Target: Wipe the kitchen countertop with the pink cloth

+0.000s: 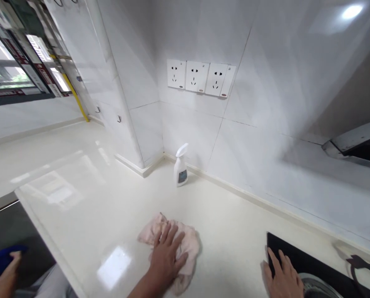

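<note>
Spray bottle by wall, cooktop right of cloth, sockets above

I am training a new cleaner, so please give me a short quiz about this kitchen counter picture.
1. True or false: the left hand lies flat on the pink cloth.
2. Where does the spray bottle stand?
A) on the window ledge
B) on the counter, near the wall corner
C) on top of the cloth
3. Fill in: the right hand rests with open fingers on the edge of the black ____.

Key: 1 true; 2 B; 3 cooktop.
</note>
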Motion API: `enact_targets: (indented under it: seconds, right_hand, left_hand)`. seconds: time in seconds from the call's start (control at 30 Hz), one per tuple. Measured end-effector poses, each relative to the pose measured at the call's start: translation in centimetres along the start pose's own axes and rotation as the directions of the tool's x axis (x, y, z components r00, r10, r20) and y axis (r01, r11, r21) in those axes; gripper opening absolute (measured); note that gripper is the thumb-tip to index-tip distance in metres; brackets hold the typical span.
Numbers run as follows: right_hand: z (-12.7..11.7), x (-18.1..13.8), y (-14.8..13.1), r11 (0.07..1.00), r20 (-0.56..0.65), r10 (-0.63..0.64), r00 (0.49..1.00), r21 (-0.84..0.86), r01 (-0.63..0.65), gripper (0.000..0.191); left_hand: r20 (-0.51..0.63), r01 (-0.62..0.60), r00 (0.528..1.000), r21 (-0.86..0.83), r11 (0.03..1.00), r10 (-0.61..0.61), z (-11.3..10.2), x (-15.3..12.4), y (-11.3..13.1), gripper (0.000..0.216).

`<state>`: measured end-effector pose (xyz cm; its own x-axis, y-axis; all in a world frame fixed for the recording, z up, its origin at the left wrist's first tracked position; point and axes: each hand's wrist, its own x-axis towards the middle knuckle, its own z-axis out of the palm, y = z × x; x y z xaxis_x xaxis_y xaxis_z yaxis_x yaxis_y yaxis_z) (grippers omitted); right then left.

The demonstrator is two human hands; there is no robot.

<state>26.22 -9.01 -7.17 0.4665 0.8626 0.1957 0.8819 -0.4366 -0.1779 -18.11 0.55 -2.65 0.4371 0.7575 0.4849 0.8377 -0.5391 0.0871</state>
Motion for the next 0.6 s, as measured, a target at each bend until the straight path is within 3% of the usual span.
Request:
enact_targets:
  seconds: [0.1,0.23,0.33,0.47,0.6]
  right_hand:
    - [0.0,0.0,0.0,1.000,0.001,-0.001,1.000,-0.005,0.001,0.073]
    - [0.4,0.1,0.5,1.000,-0.001,-0.015,1.000,-0.002,0.015,0.071]
    - [0.7,0.2,0.8,1.000,0.035,-0.008,0.999,0.011,0.008,0.071]
    - [1.1,0.2,1.2,1.000,0.024,-0.012,1.000,0.015,0.011,0.073]
    - [1.4,0.2,1.4,1.000,0.044,-0.012,0.999,0.017,0.012,0.072]
  left_hand:
    - [0.055,0.151,0.987,-0.009,0.988,-0.150,0.7,2.9,-2.0,0.048]
    - [0.113,0.386,0.915,0.029,0.922,-0.387,1.2,6.9,-4.1,0.045]
    - [0.108,0.458,0.880,0.059,0.887,-0.462,1.3,8.4,-4.8,0.046]
    - [0.083,0.471,0.875,0.073,0.879,-0.476,1.3,7.8,-4.3,0.047]
    - [0.048,0.435,0.897,0.085,0.897,-0.439,1.1,4.8,-3.2,0.046]
